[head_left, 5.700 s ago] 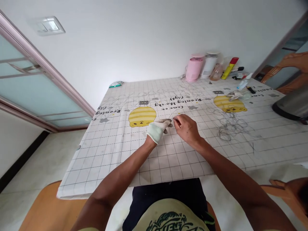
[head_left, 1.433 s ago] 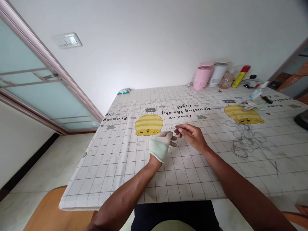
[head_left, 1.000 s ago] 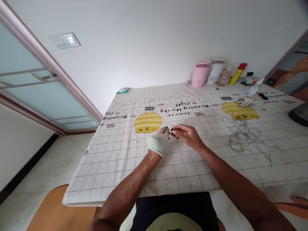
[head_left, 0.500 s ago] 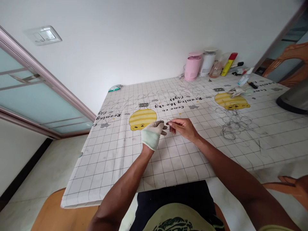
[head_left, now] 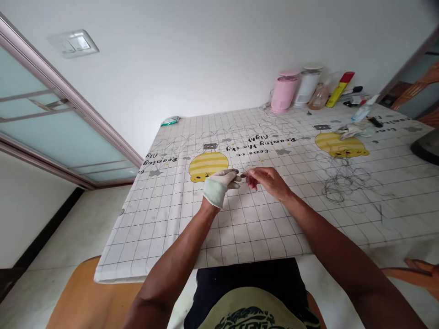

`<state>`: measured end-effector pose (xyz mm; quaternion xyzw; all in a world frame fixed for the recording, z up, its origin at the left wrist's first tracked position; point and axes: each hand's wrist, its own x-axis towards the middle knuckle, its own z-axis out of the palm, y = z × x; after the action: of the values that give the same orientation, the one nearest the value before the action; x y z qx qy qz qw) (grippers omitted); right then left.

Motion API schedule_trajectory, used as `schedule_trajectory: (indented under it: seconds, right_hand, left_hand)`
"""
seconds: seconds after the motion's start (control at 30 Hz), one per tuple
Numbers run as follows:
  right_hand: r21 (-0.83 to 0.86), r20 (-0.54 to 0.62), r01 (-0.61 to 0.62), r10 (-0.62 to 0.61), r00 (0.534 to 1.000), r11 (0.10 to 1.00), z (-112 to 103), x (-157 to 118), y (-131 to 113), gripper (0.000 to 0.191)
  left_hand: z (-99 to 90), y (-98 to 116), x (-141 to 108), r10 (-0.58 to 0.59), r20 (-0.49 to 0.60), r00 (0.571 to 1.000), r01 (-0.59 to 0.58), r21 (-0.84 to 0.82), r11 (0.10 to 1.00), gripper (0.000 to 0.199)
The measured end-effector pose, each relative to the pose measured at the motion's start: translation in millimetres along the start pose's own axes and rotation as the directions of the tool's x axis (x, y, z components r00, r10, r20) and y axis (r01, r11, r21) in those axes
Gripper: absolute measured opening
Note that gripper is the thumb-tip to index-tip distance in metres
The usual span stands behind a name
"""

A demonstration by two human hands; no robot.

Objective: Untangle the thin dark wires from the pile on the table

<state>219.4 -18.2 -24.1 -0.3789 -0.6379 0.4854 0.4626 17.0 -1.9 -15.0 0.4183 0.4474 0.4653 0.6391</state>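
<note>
The fingers (head_left: 233,175) of the left hand (head_left: 216,187), covered by a white cotton glove, are closed narrowly at the tips. The thumb and forefinger (head_left: 247,175) of the bare right hand (head_left: 269,182) are likewise pinched narrowly, just beside the gloved fingertips. A thin wire strand (head_left: 240,175) is held between the two hands above the bench (head_left: 164,240), though it is too fine for its full length to be followed. The bench is covered by a grid-printed cloth bearing yellow striped cartoon figures and upside-down lettering. Both hands are held over the middle of the cloth, near one yellow figure (head_left: 208,166).

A loose tangle of dark wire (head_left: 338,185) is lying to the right of the hands, well apart from them, and finer strands are scattered across the far part of the cloth. Along the far edge, a pink container (head_left: 284,95), a white container (head_left: 307,89), an amber plastic bottle (head_left: 318,98) and a yellow-and-red tube (head_left: 339,89) are grouped against the wall. A crumpled pale cloth (head_left: 353,130) is lying near the far right corner.
</note>
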Motion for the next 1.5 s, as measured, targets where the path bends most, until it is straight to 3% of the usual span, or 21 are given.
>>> schedule_trajectory:
  seconds: [0.13,0.3,0.47,0.77,1.03,1.2,1.5]
  right_hand:
    - [0.080,-0.034,0.052,-0.049,0.998,0.995,1,3,2,0.036]
    - [0.052,-0.086,0.094,-0.089,0.992,0.994,6,3,6,0.036]
    - [0.084,-0.056,0.087,-0.083,0.995,0.993,5,2,1,0.036]
    - [0.301,0.011,0.084,-0.091,0.996,0.950,-1,1,-2,0.046]
    - [0.080,-0.071,0.021,-0.015,0.997,0.997,10,3,1,0.035]
    - [0.051,-0.136,0.011,-0.004,0.991,0.999,14,5,7,0.034]
    - [0.029,-0.259,-0.049,0.055,0.964,0.998,17,4,11,0.040]
  left_hand:
    - [-1.4,0,0,-0.008,0.008,1.000,0.008,0.007,1.000,0.020]
    - [3.1,-2,0,-0.019,0.031,0.999,0.015,0.131,0.991,0.020]
    - [3.7,-4,1,-0.042,0.075,0.996,0.027,0.201,0.979,0.019]
    - [4.8,6,-7,-0.048,-0.010,0.999,0.048,0.063,0.997,0.023]
    - [7.1,6,-6,-0.056,-0.012,0.998,0.056,-0.011,0.998,0.014]
    - [7.2,5,-6,-0.045,-0.033,0.998,0.046,0.010,0.999,0.020]
    - [9.1,4,-4,-0.058,-0.056,0.997,0.061,0.047,0.997,0.012]
